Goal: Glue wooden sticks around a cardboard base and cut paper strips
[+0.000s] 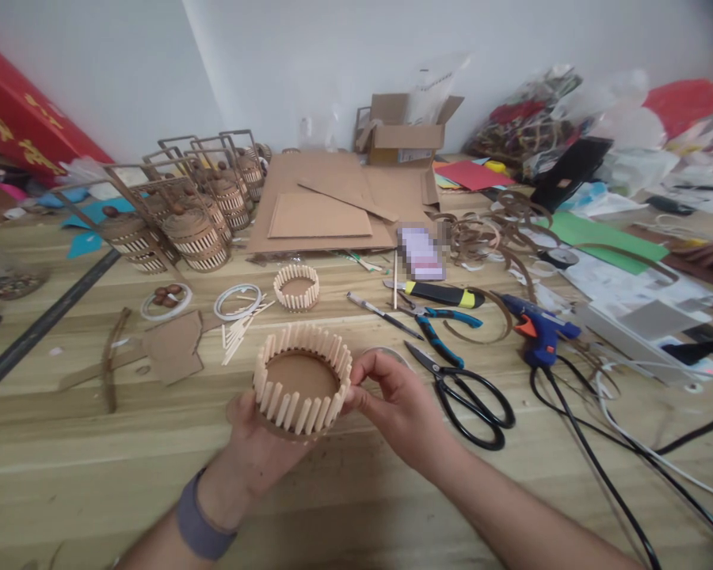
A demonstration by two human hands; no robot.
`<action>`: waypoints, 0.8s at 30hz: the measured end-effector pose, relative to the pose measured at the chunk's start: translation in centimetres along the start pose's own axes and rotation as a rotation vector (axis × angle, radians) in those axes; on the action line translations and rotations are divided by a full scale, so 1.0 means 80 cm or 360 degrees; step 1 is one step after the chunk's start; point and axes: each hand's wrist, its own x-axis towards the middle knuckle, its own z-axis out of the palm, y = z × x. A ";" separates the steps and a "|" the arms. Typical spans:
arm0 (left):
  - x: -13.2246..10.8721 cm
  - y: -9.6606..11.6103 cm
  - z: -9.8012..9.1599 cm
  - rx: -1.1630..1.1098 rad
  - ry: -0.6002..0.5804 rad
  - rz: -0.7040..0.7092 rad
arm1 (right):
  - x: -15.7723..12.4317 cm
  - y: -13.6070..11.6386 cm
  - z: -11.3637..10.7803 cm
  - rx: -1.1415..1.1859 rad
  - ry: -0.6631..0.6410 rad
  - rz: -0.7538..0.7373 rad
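In the middle of the head view, a round basket [304,412] made of a cardboard disc with short pale wooden sticks standing round its edge is held above the table. My left hand [267,451] grips it from below and the left side, the thumb against its outer wall. At its right side, my right hand [392,396] is closed, thumb and forefinger pinching at the stick wall; the exact spot between the fingertips is hidden. A smaller basket [297,289] of the same make stands behind on the table. Loose wooden sticks [238,336] lie left of it.
Black-handled scissors [469,400], pliers [443,328], a yellow-black cutter [443,294] and a blue glue gun [540,328] with cords lie to the right. Finished lidded baskets [196,237] stand back left. Cardboard sheets [321,214], a phone [421,252] and brown strips lie behind.
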 end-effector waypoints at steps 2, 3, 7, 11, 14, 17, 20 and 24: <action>0.004 0.002 0.010 0.0020 -0.0018 0.0020 | 0.002 0.001 -0.001 -0.0014 0.0007 0.0011; 0.006 0.004 0.015 0.0026 -0.0021 0.0038 | 0.002 0.000 -0.001 -0.0043 0.0025 0.0004; 0.012 0.009 0.029 0.0132 0.0072 0.0134 | 0.000 -0.005 -0.001 -0.0147 0.0010 -0.0133; 0.015 0.006 0.037 0.0349 0.0199 0.0205 | -0.004 -0.010 0.005 -0.0136 -0.0127 -0.0288; 0.015 0.000 0.040 0.0457 0.0268 0.0177 | -0.004 -0.010 0.009 -0.0128 -0.0100 -0.0245; 0.014 -0.002 0.041 0.0525 0.0268 0.0145 | -0.001 -0.008 0.007 -0.0074 -0.0079 -0.0137; 0.015 0.002 0.041 0.0595 0.0179 0.0166 | 0.003 -0.008 0.001 0.0082 -0.0167 -0.0066; 0.014 0.009 0.038 0.0713 0.0058 0.0229 | 0.009 -0.011 -0.009 0.0337 -0.0306 -0.0004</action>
